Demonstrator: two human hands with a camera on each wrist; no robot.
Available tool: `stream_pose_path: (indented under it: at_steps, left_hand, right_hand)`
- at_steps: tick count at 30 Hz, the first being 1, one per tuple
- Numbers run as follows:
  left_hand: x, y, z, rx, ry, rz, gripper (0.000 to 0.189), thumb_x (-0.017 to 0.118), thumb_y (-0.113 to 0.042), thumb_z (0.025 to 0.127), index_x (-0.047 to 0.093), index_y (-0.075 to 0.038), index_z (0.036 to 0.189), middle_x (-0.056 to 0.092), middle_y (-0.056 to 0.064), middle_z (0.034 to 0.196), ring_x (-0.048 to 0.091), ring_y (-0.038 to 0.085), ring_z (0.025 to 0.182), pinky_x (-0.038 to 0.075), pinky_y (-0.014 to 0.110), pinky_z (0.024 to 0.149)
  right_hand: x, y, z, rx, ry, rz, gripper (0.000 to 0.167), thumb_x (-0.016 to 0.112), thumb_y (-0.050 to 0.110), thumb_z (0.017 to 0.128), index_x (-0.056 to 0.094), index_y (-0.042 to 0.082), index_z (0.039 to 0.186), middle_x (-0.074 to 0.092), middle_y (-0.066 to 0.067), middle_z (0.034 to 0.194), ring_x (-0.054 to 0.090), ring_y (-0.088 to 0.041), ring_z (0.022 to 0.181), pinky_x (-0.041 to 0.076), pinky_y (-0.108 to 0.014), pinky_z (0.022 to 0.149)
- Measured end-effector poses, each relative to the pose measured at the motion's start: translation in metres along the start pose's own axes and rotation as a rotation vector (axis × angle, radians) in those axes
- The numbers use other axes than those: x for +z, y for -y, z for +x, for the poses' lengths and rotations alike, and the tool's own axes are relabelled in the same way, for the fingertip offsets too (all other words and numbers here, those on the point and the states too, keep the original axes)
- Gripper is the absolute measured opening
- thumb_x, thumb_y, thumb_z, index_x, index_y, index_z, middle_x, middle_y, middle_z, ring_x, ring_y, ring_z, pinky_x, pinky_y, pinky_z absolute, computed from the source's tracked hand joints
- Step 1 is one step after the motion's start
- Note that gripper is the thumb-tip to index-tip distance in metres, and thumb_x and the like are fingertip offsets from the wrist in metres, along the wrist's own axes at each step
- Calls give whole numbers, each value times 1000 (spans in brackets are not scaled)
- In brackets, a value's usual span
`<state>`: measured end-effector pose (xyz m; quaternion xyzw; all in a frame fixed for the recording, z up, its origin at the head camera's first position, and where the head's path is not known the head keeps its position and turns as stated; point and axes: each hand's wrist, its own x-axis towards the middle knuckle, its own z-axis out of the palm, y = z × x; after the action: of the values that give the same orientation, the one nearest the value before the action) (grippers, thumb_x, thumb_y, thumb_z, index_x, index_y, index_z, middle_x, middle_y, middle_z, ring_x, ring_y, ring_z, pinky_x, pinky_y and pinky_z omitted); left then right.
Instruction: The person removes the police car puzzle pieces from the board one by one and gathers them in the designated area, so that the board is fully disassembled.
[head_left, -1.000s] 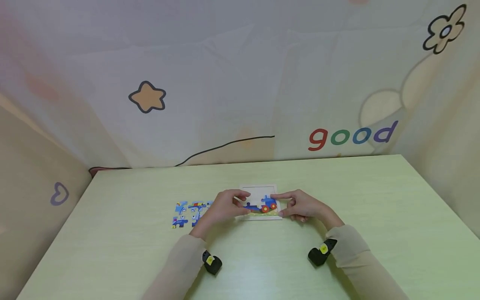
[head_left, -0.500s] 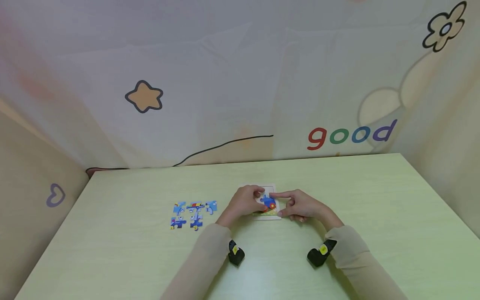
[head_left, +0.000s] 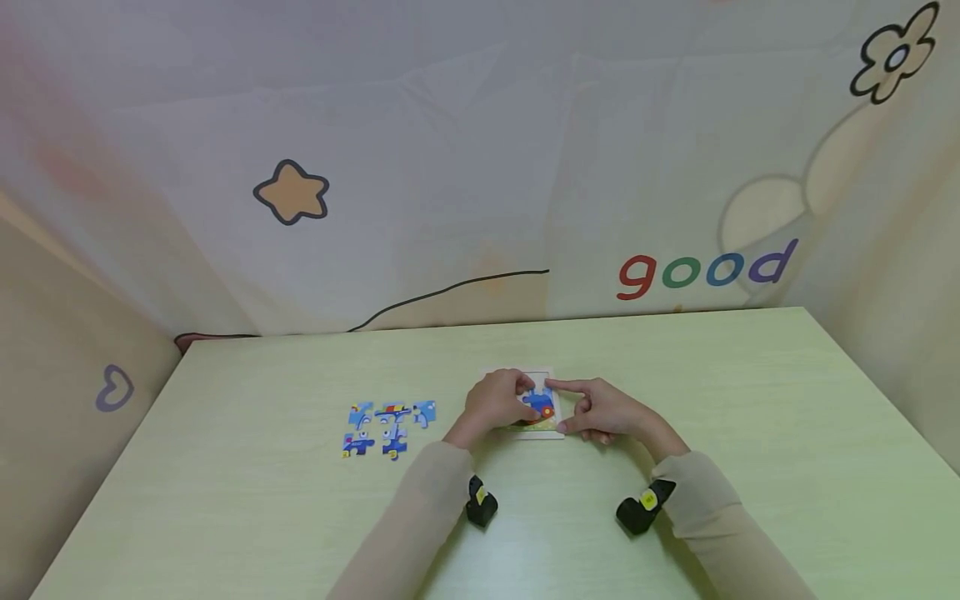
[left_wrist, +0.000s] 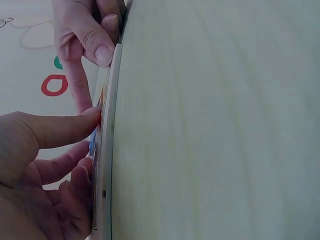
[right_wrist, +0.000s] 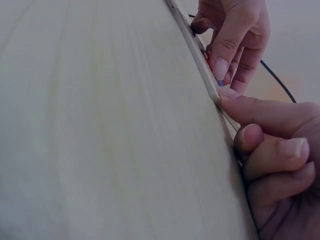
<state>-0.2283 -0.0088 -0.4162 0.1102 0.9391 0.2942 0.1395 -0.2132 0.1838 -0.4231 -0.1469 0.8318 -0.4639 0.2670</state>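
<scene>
A white-framed jigsaw puzzle (head_left: 536, 436) lies flat on the table, partly filled with a picture of a blue vehicle with red wheels. My left hand (head_left: 495, 398) covers its left half. Its thumb and fingertips come together over a blue puzzle piece (left_wrist: 92, 142) in the frame, pinching it close to the board. My right hand (head_left: 603, 410) holds the frame's right edge, its index finger stretched to the upper part and the thumb on the lower right corner. In the right wrist view the right thumb (right_wrist: 235, 100) presses on the frame's corner, the other fingers curled beside it.
Several loose puzzle pieces (head_left: 393, 412) lie in two rows on the table (head_left: 262, 500), left of the frame. Behind the table hangs a printed cloth (head_left: 450, 167) with a star and coloured letters. Each wrist wears a small black camera (head_left: 482, 502).
My left hand has moved right over the frame, away from the loose pieces, uncovering them and hiding the left part of the picture. The right index fingertip has shifted slightly up the edge.
</scene>
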Motion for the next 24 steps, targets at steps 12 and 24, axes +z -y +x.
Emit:
stream_pose_path:
  at_steps: [12, 24]
  left_hand:
    - [0, -2, -3, 11, -15, -29, 35, 78, -23, 71, 60, -15, 100, 60, -5, 90, 54, 12, 81, 41, 29, 70]
    - [0, 1, -5, 36, -44, -71, 31, 76, -18, 72, 62, -16, 99, 61, -4, 89, 56, 12, 83, 41, 29, 70]
  right_hand:
    - [1, 0, 0, -5, -9, -1, 69, 70, 16, 80, 36, 15, 140, 42, 1, 48, 35, -9, 34, 31, -19, 38]
    - [2, -2, -1, -62, -2, 3, 38, 69, 15, 80, 62, 6, 117, 42, 2, 46, 33, -7, 33, 30, -17, 37]
